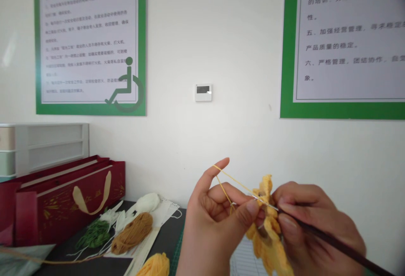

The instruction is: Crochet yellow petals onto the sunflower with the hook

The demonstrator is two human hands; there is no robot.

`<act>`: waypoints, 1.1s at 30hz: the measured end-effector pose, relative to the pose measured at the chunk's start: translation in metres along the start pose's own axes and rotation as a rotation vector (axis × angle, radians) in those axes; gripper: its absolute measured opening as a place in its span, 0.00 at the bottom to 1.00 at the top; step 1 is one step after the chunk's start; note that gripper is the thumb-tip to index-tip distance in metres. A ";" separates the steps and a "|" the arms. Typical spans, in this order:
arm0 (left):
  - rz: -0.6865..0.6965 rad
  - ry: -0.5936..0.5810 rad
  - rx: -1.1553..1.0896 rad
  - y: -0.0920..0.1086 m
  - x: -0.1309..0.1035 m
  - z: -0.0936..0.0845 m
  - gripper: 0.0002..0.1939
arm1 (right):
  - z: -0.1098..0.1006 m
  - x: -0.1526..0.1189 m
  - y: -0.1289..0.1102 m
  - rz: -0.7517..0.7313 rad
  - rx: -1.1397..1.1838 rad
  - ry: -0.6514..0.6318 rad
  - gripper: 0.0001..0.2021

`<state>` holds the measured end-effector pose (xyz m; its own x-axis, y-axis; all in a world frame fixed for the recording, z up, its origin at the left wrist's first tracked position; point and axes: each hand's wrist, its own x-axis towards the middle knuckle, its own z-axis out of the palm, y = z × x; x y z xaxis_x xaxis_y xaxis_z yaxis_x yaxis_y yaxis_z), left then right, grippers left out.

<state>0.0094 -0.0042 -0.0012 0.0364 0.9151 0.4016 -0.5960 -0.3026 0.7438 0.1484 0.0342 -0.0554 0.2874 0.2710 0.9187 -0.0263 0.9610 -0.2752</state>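
My left hand [218, 221] pinches the edge of a yellow crocheted piece [268, 229] between thumb and fingers. Its raised index finger carries a taut strand of yellow yarn [236, 179], which runs down to the piece. My right hand [316, 225] is closed around a crochet hook [332, 240] with a dark handle and a thin metal shaft. The metal tip lies at the top of the yellow piece, close to my left thumb. Part of the piece is hidden behind my right fingers.
A yellow yarn ball [155, 265], a brown skein [133, 232], green yarn [94, 233] and white yarn [148, 202] lie on the dark table at left. Behind them are dark red gift bags [66, 200] and white drawers [57, 143].
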 end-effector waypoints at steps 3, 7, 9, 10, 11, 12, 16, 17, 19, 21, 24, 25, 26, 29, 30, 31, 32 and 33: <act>-0.067 -0.064 -0.063 0.002 0.004 -0.003 0.41 | 0.006 0.003 0.007 -0.058 0.125 -0.056 0.10; -0.027 -0.026 -0.019 0.000 0.007 -0.003 0.38 | 0.007 0.006 0.000 -0.179 -0.154 -0.061 0.08; 0.071 0.041 0.046 -0.001 0.006 0.000 0.39 | 0.005 0.006 -0.007 -0.215 -0.341 -0.054 0.10; 0.115 0.063 0.074 -0.002 0.005 0.001 0.39 | 0.003 0.006 -0.011 -0.234 -0.394 -0.064 0.11; 0.145 0.070 0.095 -0.002 0.004 0.003 0.39 | 0.002 0.006 -0.014 -0.254 -0.423 -0.079 0.11; 0.160 0.065 0.108 -0.002 0.003 0.004 0.39 | 0.000 0.006 -0.017 -0.262 -0.434 -0.107 0.11; 0.137 0.024 0.124 -0.001 0.002 0.003 0.35 | -0.002 0.005 -0.022 -0.123 -0.319 -0.180 0.10; 0.130 0.015 0.121 -0.001 0.002 0.002 0.35 | 0.000 0.005 -0.022 -0.085 -0.254 -0.078 0.09; 0.119 0.000 0.101 0.000 0.003 0.001 0.36 | 0.006 0.006 -0.021 0.061 -0.149 0.087 0.03; 0.106 -0.009 0.079 0.001 0.004 0.000 0.36 | 0.012 0.010 -0.020 0.226 0.005 0.073 0.07; 0.092 -0.018 0.073 0.001 0.006 -0.001 0.35 | 0.017 0.013 -0.017 0.383 0.154 0.029 0.12; 0.090 -0.018 0.077 0.001 0.007 -0.001 0.35 | 0.017 0.013 -0.016 0.395 0.166 0.033 0.12; 0.092 -0.017 0.082 0.001 0.007 -0.001 0.34 | 0.018 0.013 -0.016 0.391 0.163 0.042 0.12; 0.107 -0.007 0.092 0.001 0.007 -0.002 0.32 | 0.017 0.009 -0.017 0.326 0.135 0.073 0.09; 0.108 -0.006 0.091 0.001 0.007 -0.002 0.32 | 0.017 0.008 -0.017 0.330 0.149 0.072 0.08; 0.105 -0.004 0.088 0.002 0.007 -0.002 0.32 | 0.017 0.007 -0.018 0.347 0.175 0.071 0.09; 0.100 -0.003 0.083 0.002 0.006 -0.002 0.32 | 0.016 0.007 -0.018 0.375 0.204 0.067 0.10; 0.094 -0.003 0.078 0.003 0.006 -0.002 0.32 | 0.016 0.008 -0.018 0.407 0.240 0.060 0.12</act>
<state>0.0067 0.0008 0.0023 -0.0141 0.8810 0.4730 -0.5326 -0.4069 0.7421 0.1357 0.0198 -0.0388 0.2621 0.6313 0.7299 -0.3664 0.7648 -0.5299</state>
